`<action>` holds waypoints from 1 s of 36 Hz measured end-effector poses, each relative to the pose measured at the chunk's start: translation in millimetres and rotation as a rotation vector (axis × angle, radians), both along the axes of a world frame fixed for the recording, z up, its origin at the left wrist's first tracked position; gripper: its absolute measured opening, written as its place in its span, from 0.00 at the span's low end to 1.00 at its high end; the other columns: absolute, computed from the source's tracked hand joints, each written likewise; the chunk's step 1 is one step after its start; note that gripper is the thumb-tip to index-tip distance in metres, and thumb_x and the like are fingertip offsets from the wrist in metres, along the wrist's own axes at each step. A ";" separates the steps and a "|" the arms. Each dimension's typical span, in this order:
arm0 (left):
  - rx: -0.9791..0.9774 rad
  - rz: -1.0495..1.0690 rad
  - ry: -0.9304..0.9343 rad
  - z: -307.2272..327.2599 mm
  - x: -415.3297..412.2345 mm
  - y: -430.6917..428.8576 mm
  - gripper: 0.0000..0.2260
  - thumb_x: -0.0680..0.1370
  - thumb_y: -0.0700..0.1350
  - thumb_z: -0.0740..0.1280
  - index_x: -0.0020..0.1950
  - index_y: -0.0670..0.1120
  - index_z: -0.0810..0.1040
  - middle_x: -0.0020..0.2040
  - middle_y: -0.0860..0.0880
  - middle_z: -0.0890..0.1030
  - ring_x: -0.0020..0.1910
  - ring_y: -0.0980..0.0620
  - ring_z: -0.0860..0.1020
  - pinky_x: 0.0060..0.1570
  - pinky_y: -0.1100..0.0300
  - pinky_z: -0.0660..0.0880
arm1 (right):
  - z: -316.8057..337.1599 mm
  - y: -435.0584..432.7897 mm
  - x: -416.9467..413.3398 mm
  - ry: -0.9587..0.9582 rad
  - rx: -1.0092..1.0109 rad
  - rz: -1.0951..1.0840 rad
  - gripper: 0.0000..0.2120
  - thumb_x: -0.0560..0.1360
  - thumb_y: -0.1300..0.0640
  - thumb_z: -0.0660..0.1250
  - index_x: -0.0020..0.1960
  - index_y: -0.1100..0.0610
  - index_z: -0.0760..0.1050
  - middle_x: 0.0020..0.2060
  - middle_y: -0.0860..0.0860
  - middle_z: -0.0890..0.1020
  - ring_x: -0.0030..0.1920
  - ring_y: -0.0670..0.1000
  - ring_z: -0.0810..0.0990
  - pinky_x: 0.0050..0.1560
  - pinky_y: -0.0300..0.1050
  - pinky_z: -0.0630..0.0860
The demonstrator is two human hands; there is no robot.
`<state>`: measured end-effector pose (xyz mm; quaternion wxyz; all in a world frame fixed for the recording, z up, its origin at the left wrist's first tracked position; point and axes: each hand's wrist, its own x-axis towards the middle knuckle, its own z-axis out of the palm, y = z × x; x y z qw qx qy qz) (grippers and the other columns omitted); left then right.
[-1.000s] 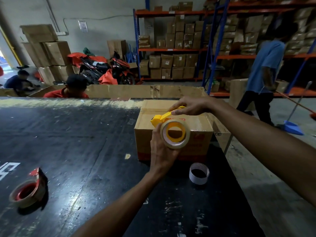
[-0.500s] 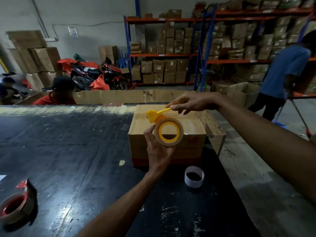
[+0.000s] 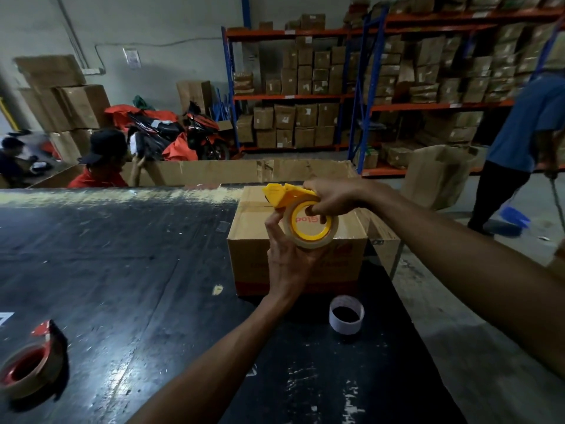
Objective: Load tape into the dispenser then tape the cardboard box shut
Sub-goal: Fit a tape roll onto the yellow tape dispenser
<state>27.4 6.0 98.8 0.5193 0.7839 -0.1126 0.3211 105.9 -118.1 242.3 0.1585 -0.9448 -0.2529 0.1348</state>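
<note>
A yellow tape dispenser carries a roll of tan tape on its yellow hub, held up in front of a closed cardboard box on the black table. My left hand cups the roll from below and the left, thumb raised along its edge. My right hand grips the dispenser's top, with fingers hooked into the hub's hole. The box's top flaps lie folded flat.
An empty white tape core stands on the black table in front of the box. A red dispenser with tape lies at the near left. A person in red sits behind the table; a person in blue sweeps at right.
My right hand has come down from the dispenser's thin handle onto the hub, fingers now inside the ring. The roll and dispenser have tilted so the cutter points left.
</note>
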 end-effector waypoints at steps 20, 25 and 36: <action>0.185 -0.112 -0.057 0.9 -6.4 24.1 0.48 0.71 0.54 0.80 0.81 0.46 0.53 0.75 0.46 0.71 0.69 0.55 0.76 0.63 0.67 0.75 | -12.7 -1.7 14.3 0.120 0.077 0.012 0.08 0.78 0.58 0.69 0.57 0.57 0.78 0.54 0.61 0.84 0.55 0.62 0.85 0.54 0.60 0.84; 0.305 -0.138 -0.068 3.0 -1.6 37.9 0.48 0.71 0.56 0.78 0.82 0.43 0.55 0.75 0.46 0.72 0.69 0.50 0.78 0.64 0.52 0.79 | -18.0 -6.2 18.2 0.175 0.101 -0.022 0.11 0.77 0.59 0.69 0.58 0.60 0.78 0.47 0.58 0.82 0.46 0.57 0.82 0.51 0.55 0.83; 0.439 -0.210 -0.059 -0.5 -2.4 48.9 0.45 0.73 0.53 0.77 0.82 0.44 0.55 0.75 0.45 0.74 0.68 0.53 0.78 0.67 0.54 0.78 | -26.8 -16.0 22.2 0.190 0.041 -0.057 0.11 0.78 0.55 0.68 0.59 0.58 0.79 0.54 0.62 0.84 0.48 0.55 0.82 0.52 0.53 0.83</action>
